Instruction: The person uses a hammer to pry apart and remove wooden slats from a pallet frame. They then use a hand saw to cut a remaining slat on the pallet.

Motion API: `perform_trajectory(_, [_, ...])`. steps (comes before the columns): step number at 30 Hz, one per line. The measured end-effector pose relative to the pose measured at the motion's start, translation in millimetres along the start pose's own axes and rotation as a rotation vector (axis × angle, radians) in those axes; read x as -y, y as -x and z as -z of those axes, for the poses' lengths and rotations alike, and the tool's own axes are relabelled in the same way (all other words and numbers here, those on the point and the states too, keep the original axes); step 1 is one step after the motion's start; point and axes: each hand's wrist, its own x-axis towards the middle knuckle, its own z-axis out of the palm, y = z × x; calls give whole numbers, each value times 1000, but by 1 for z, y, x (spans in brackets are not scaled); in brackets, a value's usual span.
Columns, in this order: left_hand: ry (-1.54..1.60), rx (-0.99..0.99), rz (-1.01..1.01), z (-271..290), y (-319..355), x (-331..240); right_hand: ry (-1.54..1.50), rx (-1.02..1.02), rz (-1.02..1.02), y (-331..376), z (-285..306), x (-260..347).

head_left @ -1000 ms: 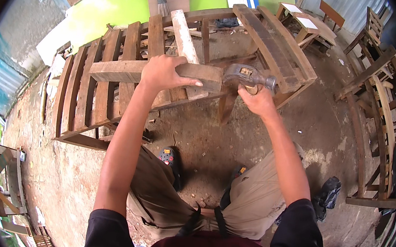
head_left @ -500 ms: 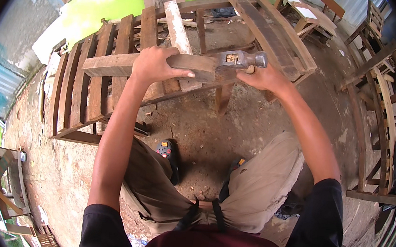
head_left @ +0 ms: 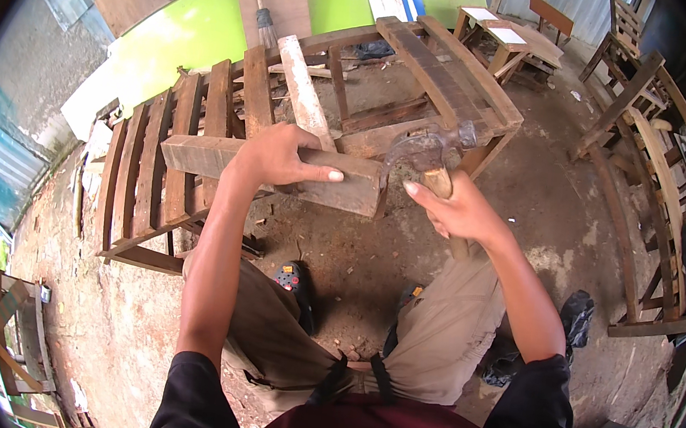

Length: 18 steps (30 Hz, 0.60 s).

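"Brown timber beam [head_left: 354, 185] at the slatted wooden frame's [head_left: 187, 110] near edge, left hand [head_left: 278, 155] clasped over it!"
"Right hand's [head_left: 473, 213] fingers curl round the claw hammer's [head_left: 438, 181] handle, just beside the beam's end!"

Claw hammer [head_left: 427, 145]: dull metal head [head_left: 456, 136], wooden handle [head_left: 438, 184]. Timber block [head_left: 338, 195]: matt, rough-grained wood. Pale slat [head_left: 306, 85] — patchy, worn white paint. Green panel [head_left: 186, 39] — glossy from where I stand.
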Motion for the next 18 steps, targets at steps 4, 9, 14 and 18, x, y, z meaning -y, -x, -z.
perform_trajectory(4, [130, 115, -102, 0, 12, -31, -142, 59, -89, 60, 14, 32])
perform_trajectory(9, [115, 268, -92, 11, 22, -65, -275, 21, -93, 111, 19, 69])
perform_trajectory(14, [211, 256, -141, 24, 28, -87, -327, -87, -23, 134, 16, 76])
perform_trajectory(18, [272, 204, -157, 34, 30, -105, -296, -156, 52, 147, 19, 90])
